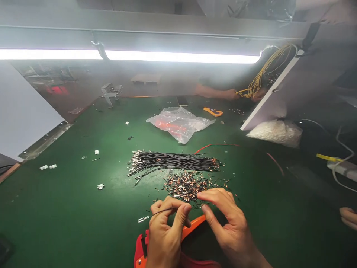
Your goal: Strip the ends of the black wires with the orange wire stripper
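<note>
My left hand (pixel 170 227) is closed in a pinch on a thin black wire (pixel 161 211). A shiny metal terminal (pixel 143 219) is on that wire's left end. My right hand (pixel 228 223) has thumb and forefinger apart near the wire's other end, with nothing plainly between them. Below both hands is a red and orange hand tool (pixel 195 226), partly covered by my left hand. Just beyond my fingers is a heap of black and copper wire scraps (pixel 185 186). Behind it lies a bundle of black wires (pixel 175 160), metal terminals at its left end and copper showing at its right.
A clear plastic bag (pixel 181 124) with red contents and a yellow tool (pixel 213 111) lie farther back. A filled bag (pixel 276 133) sits by the right panel. Across the table, another person's hand (pixel 230 93) is near yellow wires (pixel 256 83); another hand (pixel 348 216) shows at right.
</note>
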`<control>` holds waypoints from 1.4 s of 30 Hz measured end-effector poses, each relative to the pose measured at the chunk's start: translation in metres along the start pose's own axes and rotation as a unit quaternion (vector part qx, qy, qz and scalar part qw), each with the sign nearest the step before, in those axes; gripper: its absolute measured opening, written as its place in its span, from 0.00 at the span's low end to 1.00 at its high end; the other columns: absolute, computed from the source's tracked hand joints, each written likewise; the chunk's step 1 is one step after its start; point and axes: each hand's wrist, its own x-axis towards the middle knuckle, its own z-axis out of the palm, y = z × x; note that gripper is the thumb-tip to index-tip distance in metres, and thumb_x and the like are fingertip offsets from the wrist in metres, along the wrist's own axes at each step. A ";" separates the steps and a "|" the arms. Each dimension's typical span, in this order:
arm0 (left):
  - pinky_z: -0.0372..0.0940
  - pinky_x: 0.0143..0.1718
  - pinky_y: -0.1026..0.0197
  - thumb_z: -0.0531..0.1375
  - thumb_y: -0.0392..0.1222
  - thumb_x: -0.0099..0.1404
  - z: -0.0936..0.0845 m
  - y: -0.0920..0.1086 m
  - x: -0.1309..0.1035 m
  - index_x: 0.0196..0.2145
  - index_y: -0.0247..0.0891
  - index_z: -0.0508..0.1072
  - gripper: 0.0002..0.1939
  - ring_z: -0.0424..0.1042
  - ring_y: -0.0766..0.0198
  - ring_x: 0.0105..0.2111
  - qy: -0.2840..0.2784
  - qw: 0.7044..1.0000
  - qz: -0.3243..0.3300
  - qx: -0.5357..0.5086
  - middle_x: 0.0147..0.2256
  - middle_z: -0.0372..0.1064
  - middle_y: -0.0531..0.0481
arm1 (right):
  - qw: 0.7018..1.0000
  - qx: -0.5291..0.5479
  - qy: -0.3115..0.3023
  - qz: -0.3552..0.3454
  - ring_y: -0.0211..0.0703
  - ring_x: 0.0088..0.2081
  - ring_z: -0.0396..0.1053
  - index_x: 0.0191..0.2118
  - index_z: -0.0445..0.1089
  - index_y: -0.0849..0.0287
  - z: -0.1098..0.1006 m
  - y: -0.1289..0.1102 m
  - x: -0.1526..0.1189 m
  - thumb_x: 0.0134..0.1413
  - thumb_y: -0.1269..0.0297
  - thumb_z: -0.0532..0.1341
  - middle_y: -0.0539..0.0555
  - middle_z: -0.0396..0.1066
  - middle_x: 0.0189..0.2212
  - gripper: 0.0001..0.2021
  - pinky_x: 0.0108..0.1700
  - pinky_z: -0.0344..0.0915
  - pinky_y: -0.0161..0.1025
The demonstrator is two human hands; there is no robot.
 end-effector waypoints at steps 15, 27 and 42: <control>0.59 0.32 0.59 0.65 0.63 0.59 -0.009 -0.012 -0.007 0.20 0.44 0.76 0.21 0.63 0.61 0.24 0.027 0.999 0.041 0.019 0.18 0.67 0.52 | 0.997 0.031 -0.041 -0.057 0.46 0.38 0.70 0.43 0.68 0.55 0.006 -0.006 -0.002 0.59 0.80 0.56 0.51 0.76 0.35 0.12 0.45 0.58 0.48; 0.49 0.42 0.55 0.64 0.48 0.64 -0.008 -0.018 -0.010 0.25 0.47 0.76 0.10 0.66 0.63 0.25 -0.026 0.980 0.140 0.139 0.22 0.72 0.58 | 0.997 0.001 -0.039 -0.059 0.46 0.32 0.67 0.36 0.64 0.56 0.017 -0.006 -0.010 0.55 0.77 0.54 0.50 0.71 0.27 0.09 0.44 0.55 0.49; 0.51 0.42 0.55 0.53 0.38 0.74 -0.010 -0.047 -0.007 0.35 0.44 0.75 0.13 0.66 0.66 0.25 -0.023 0.887 0.349 0.302 0.23 0.70 0.59 | 0.997 -0.039 -0.032 -0.058 0.39 0.25 0.61 0.32 0.62 0.56 0.028 0.004 -0.009 0.52 0.78 0.53 0.46 0.65 0.22 0.08 0.35 0.56 0.40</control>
